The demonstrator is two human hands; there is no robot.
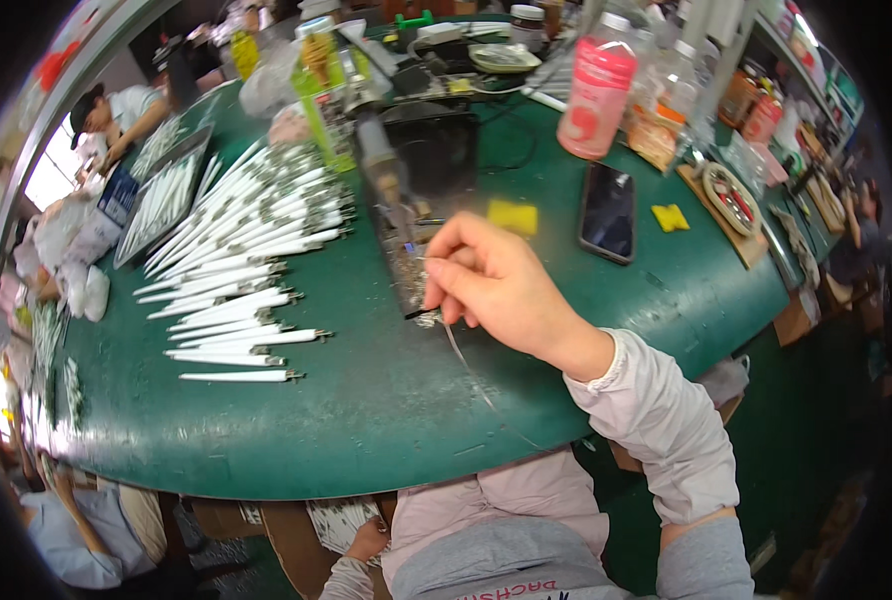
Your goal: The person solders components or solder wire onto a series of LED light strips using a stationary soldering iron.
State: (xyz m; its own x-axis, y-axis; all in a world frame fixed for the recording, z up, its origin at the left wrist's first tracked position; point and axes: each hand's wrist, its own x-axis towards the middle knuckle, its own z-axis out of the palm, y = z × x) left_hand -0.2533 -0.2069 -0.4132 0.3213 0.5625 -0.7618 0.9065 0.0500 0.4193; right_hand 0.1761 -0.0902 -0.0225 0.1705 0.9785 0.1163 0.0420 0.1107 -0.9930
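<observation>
My right hand (486, 285) is closed in a pinch on a thin silvery wire (463, 362), which looks like solder wire and trails down to the table's front edge. Its fingertips are beside the tip of a soldering iron (381, 160) that points down over a dark, residue-covered tray (398, 265). My left hand (368, 540) is low, below the table edge, by a carton with a bundle of pale, thin parts (338, 522); its fingers are mostly hidden. On the left lies a fanned pile of white pen-like sticks (251, 235) with metal ends.
A phone (607, 212), a yellow sponge (512, 217), a yellow packet (670, 218) and a pink bottle (596, 90) stand or lie on the green table (366, 440). A tray (126, 245) of more sticks is at far left. Another person (131, 110) sits beyond it.
</observation>
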